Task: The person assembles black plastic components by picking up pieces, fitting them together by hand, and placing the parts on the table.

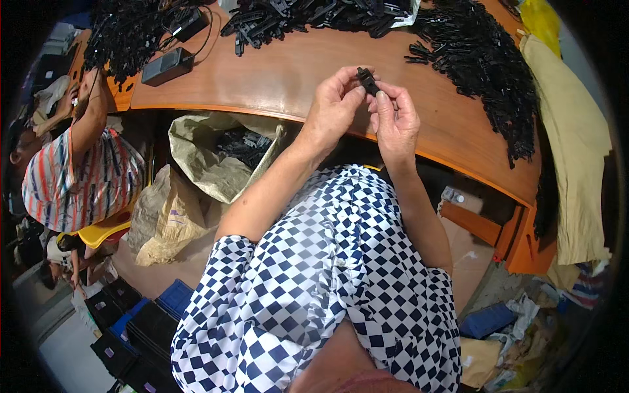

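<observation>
A small black plastic part [368, 81] is held up between both of my hands, above the front edge of the brown wooden table [262, 82]. My left hand [335, 101] pinches its upper left end between thumb and fingers. The thumb and fingers of my right hand [396, 118] close on its lower right end. Its exact kind is too small to make out. Beyond my hands lies a heap of similar black parts [314, 16], and another heap [481, 72] spreads along the table's right side.
A black box-shaped device [168, 67] with a cable sits at the table's left. An open woven sack [216, 167] with black parts stands below the table edge. Another person [85, 170] in a striped top works at far left. Beige cloth [570, 144] hangs at right.
</observation>
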